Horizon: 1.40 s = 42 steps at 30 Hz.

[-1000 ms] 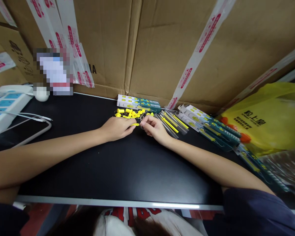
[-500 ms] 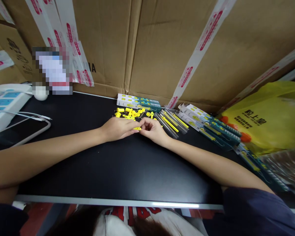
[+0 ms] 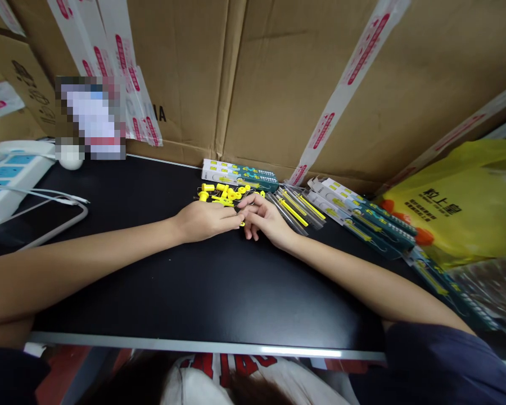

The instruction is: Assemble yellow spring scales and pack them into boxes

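Observation:
My left hand [image 3: 202, 221] is closed, its fingertips pinching a small yellow plastic part [image 3: 242, 224] that is mostly hidden by fingers. Right beside it, my right hand [image 3: 267, 220] has its fingers loosely apart at the left fingertips; whether they touch the part is unclear. Just beyond both hands lies a pile of small yellow plastic pieces [image 3: 231, 194], with thin wire springs among them. To the right of the pile, clear plastic tubes [image 3: 287, 211] lie side by side, with yellow strips in or on them.
A printed box [image 3: 240, 175] lies behind the pile. More such boxes [image 3: 362, 216] are stacked at right, near a yellow plastic bag [image 3: 459, 197]. On the left are a white power strip [image 3: 14, 169], cables and a phone [image 3: 34, 225]. Large cardboard boxes [image 3: 278, 84] stand behind the black table [image 3: 219, 292].
My right hand's fingers have loosened from a pinch and spread, with lower fingers now hanging down. The yellow part shows less. My left hand has barely moved.

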Motion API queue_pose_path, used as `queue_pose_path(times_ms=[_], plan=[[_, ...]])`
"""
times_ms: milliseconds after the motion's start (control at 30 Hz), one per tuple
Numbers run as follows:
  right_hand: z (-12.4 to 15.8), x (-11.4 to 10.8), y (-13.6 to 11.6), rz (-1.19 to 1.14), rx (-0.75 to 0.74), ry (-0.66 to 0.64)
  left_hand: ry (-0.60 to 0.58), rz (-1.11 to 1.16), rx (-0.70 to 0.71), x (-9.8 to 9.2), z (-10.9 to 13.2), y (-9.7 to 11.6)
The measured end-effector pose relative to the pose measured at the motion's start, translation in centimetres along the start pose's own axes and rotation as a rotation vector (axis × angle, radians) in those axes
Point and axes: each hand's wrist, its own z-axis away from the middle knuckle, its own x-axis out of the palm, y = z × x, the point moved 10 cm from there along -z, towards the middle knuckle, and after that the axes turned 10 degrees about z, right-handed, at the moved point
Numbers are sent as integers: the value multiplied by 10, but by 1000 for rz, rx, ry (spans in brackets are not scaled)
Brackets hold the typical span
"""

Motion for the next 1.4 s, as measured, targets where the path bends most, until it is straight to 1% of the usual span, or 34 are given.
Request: queue_pose_path(times_ms=[133,300,400,467,567,633,700,767,867,933,1033,1100,1167,1267,1333,1400], plan=[[-1,0,4,-21,67,-11,-50,-39,50,3,-2,7],[-3,0,7,-48,99,-57,-89,-15,23,8,-1,4],[-4,-2,8,-51,101,-46,-102,2,39,10,0,5],[-5,-2,7,-51,88,-36,-115,-8,12,11,0,2],[-4,2,5,-44,77,-68,-84,-15,-121,7,0,-10],[-3,6,4,-36,85,-106,-64,-17,-173,5,-1,-15],[-2,10,4,-25,102,-142,-73,-40,-172,5,-1,-15],[-1,12,5,-6,117,-174,-93,-73,-142,7,-2,-12],[0,13,4,17,103,-192,-113,-83,-126,10,-2,-11],[0,12,1,13,69,-182,-115,-61,-176,12,-1,-17],[-1,8,-1,3,31,-146,-118,3,-314,16,4,-33],[-2,5,-2,20,15,-112,-115,53,-376,18,7,-40],[-2,1,-2,45,-5,-74,-102,98,-401,17,8,-43],[-2,-2,-2,86,-23,-36,-78,142,-397,13,7,-42],[-2,0,-1,122,-25,-36,-81,140,-400,11,6,-41],[-2,1,-2,155,-34,-29,-109,117,-432,12,6,-43]])
